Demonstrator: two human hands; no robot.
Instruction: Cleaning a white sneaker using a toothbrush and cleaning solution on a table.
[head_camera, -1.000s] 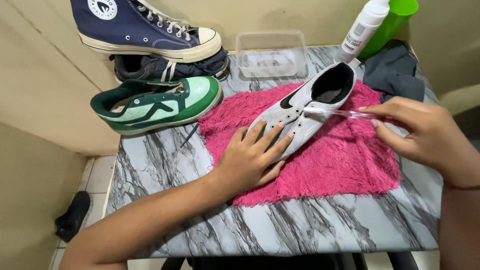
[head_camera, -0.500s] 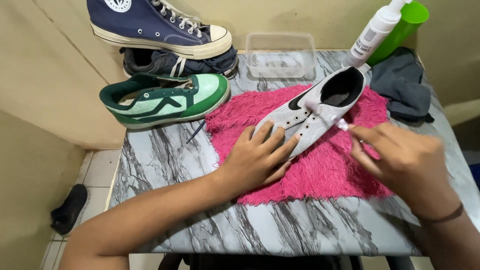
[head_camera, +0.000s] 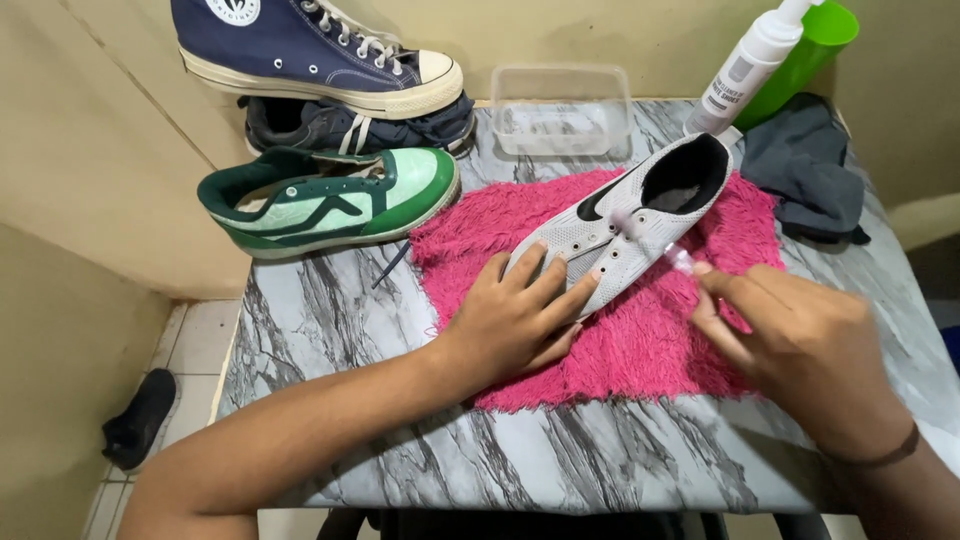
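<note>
Drawn slightly down and back since a moment ago: right hand (head_camera: 800, 340), fingers pinched on a blurred clear-handled brush (head_camera: 680, 258) beside the grey sneaker (head_camera: 620, 225). Left hand (head_camera: 515, 315) spread flat, pressing sneaker's toe onto pink towel (head_camera: 650, 340) atop marble table (head_camera: 560, 450).

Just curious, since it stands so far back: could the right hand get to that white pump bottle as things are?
Probably yes. The white pump bottle stands at the far edge, beyond the grey shoe. Nothing tall is between it and the right hand, though that hand holds a small brush, so its grip is busy.
</note>
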